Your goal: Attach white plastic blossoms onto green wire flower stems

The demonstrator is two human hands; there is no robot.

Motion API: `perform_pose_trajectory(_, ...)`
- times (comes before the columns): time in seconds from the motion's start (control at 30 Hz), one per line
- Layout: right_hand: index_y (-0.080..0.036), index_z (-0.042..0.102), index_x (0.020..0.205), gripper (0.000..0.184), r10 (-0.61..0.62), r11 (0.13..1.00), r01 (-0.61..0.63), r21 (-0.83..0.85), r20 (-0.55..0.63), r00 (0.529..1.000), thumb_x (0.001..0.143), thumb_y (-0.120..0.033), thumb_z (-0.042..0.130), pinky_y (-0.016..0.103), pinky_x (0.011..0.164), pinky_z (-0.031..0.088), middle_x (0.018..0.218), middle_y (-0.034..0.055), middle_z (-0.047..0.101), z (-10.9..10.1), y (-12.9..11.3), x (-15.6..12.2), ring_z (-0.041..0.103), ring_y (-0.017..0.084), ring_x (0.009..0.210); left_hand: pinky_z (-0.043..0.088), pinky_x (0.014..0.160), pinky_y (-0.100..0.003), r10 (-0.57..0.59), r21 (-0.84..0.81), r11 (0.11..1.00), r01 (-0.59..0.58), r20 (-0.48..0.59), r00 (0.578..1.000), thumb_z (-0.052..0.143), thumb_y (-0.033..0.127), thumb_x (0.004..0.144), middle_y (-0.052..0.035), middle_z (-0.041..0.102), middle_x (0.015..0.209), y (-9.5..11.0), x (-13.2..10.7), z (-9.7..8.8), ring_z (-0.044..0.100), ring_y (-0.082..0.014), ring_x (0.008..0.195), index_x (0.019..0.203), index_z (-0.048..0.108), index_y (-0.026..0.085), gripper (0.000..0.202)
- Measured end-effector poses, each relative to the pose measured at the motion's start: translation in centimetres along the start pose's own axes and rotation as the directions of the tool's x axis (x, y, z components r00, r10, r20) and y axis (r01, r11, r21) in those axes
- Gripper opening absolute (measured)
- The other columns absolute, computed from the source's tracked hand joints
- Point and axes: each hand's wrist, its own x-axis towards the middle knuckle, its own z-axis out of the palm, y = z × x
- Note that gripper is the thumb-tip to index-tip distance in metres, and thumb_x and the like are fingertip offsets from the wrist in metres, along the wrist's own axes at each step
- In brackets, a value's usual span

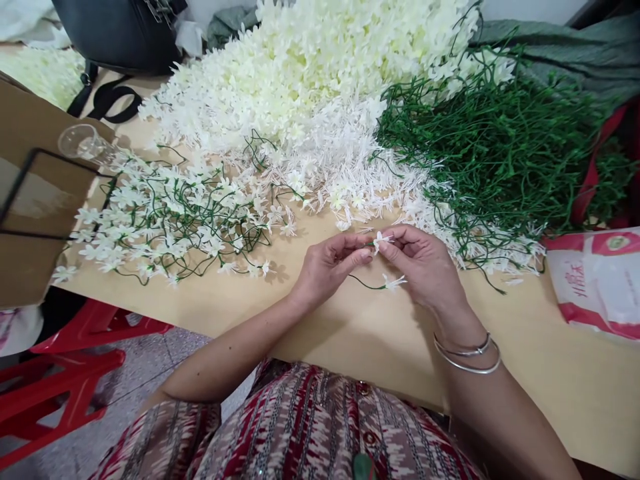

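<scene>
My left hand pinches the green stem of an artificial flower sprig over the table. My right hand has thumb and fingertips closed on the small white flower at the stem's tip. Below the hands, a green branch ends in white stamens; it seems to belong to the same sprig. Left of my hands lies a tangled heap of white flowers on green stems. Beyond them are loose white stamen pieces.
A large mound of pale petals fills the back. Bare green stems pile up at the right, near a red-and-white packet. At left stand a cardboard box, a clear cup, a black bag and red stools.
</scene>
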Motion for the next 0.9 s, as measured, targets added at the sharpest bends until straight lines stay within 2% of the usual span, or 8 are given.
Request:
perform_pose_trajectory(0.07, -0.026, 0.078, 0.085, 0.014, 0.008, 1.0, -0.009, -0.003, -0.007, 1.0, 0.08, -0.037, 0.085, 0.029, 0.067, 0.052, 0.083, -0.0002, 0.075, -0.21, 0.22, -0.03, 0.063, 0.016, 0.073, 0.065, 0.087, -0.033, 0.002, 0.0, 1.0, -0.002, -0.006, 1.0, 0.081, 0.057, 0.085, -0.008, 0.082, 0.103, -0.11, -0.03, 0.02, 0.079, -0.0172, 0.087, 0.11, 0.075, 0.019, 0.046)
perform_pose_trajectory(0.23, -0.027, 0.079, 0.086, 0.012, 0.0, 0.999, -0.001, -0.041, -0.006, 1.0, 0.082, -0.037, 0.084, 0.031, 0.069, 0.054, 0.085, 0.0001, 0.076, -0.29, 0.41, -0.2, 0.064, 0.017, 0.075, 0.062, 0.075, -0.027, 0.019, 0.038, 0.999, -0.018, -0.038, 0.999, 0.079, 0.055, 0.088, -0.0054, 0.08, 0.085, -0.05, -0.03, 0.17, 0.078, -0.0157, 0.078, 0.097, 0.074, 0.017, 0.039)
perform_pose_trajectory(0.37, -0.027, 0.077, 0.085, 0.012, -0.022, 0.997, 0.023, -0.075, 0.002, 1.0, 0.083, -0.037, 0.084, 0.032, 0.07, 0.056, 0.085, 0.0009, 0.075, -0.16, 0.06, -0.36, 0.066, 0.018, 0.077, 0.061, 0.075, -0.026, 0.051, 0.014, 0.999, -0.051, -0.023, 0.998, 0.078, 0.054, 0.089, -0.0034, 0.077, 0.08, 0.21, -0.12, 0.24, 0.075, -0.0139, 0.075, 0.092, 0.072, 0.017, 0.038)
perform_pose_trajectory(0.67, -0.026, 0.076, 0.085, 0.006, -0.024, 0.993, 0.026, -0.115, 0.025, 0.999, 0.084, -0.03, 0.081, 0.029, 0.066, 0.053, 0.083, 0.0005, 0.075, -0.02, -0.14, -0.46, 0.065, 0.016, 0.072, 0.06, 0.073, -0.026, 0.119, 0.115, 0.987, -0.115, -0.029, 0.993, 0.072, 0.05, 0.096, -0.0042, 0.077, 0.081, 0.58, -0.4, 0.26, 0.075, -0.0148, 0.075, 0.092, 0.071, 0.017, 0.033)
perform_pose_trajectory(0.9, -0.025, 0.076, 0.083, 0.009, -0.033, 0.993, 0.04, -0.115, 0.059, 0.998, 0.081, -0.03, 0.083, 0.027, 0.063, 0.051, 0.078, -0.0004, 0.073, -0.04, -0.4, -0.29, 0.063, 0.015, 0.069, 0.057, 0.072, -0.025, 0.145, 0.191, 0.972, -0.139, -0.017, 0.989, 0.07, 0.046, 0.098, -0.0044, 0.078, 0.081, 0.83, -0.42, 0.05, 0.073, -0.0143, 0.075, 0.091, 0.072, 0.017, 0.03)
